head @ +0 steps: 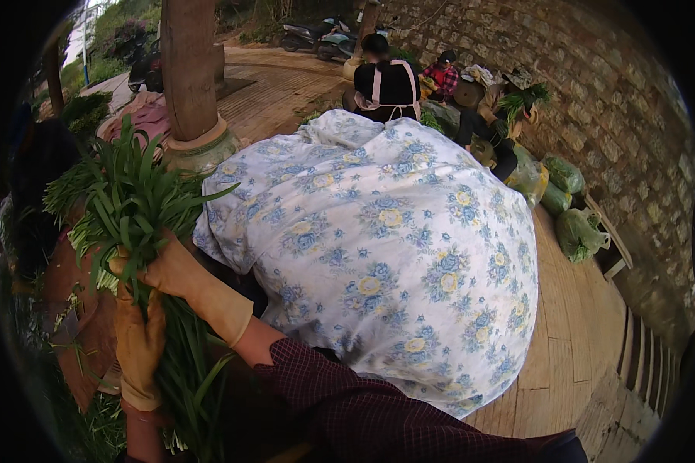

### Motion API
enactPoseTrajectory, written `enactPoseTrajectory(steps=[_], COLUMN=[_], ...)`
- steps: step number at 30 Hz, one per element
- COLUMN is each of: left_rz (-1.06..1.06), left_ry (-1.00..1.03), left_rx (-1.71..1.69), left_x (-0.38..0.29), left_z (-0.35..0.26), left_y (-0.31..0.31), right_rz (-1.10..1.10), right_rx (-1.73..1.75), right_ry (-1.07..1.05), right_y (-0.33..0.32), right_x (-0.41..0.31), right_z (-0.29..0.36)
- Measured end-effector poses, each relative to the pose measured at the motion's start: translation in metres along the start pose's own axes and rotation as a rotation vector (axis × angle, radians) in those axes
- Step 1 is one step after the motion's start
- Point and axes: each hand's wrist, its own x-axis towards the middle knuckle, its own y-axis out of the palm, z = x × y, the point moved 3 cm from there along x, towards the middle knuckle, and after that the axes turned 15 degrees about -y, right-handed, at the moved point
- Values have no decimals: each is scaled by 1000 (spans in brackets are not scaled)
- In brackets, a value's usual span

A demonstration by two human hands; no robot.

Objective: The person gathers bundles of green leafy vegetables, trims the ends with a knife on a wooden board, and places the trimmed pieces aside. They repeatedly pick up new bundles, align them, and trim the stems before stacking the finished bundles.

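Both my hands wear tan rubber gloves and are at the left of the view. My right hand (168,267) reaches across and closes around a bunch of long flat green leaves (130,205). Just below it, my left hand (138,341) points upward, with leaves passing between its thumb and fingers. Cut pale stems (84,234) of other greens show behind the bunch. More long leaves (188,359) hang down beside my left glove. Leaves partly hide the fingertips of both hands.
A large heap under a blue-flowered white cloth (376,249) fills the middle. Close behind the bunch stands a wooden post (190,69) on a stone base (200,151). Several people sit beyond, one in an apron (388,87). Filled plastic bags (579,234) lie by the stone wall (608,116).
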Motion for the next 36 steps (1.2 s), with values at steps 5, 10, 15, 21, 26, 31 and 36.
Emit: enactPoseTrajectory(steps=[5, 10, 15, 21, 26, 31, 36], left_rz=[-106, -156, 76, 166, 96, 76, -153], left_ry=[-65, -182, -253, -378, -353, -187, -548], left_rx=[-88, -2, -268, -304, -342, -653, -666], left_x=[-7, -7, 3, 3, 8, -11, -82], left_z=[-5, -23, -19, -12, -34, -6, 75], left_y=[8, 14, 12, 4, 0, -56, -114], right_rz=[43, 154, 143, -6, -265, -553, -854], right_rx=[-16, -171, 266, 224, 221, 420, 327], right_ry=[-57, 0, 200, 193, 223, 382, 496], right_y=[-7, -17, -24, -20, -18, -55, -92], right_x=[3, 1, 1, -2, -5, -16, -42], right_z=[11, 17, 19, 25, 27, -3, -53])
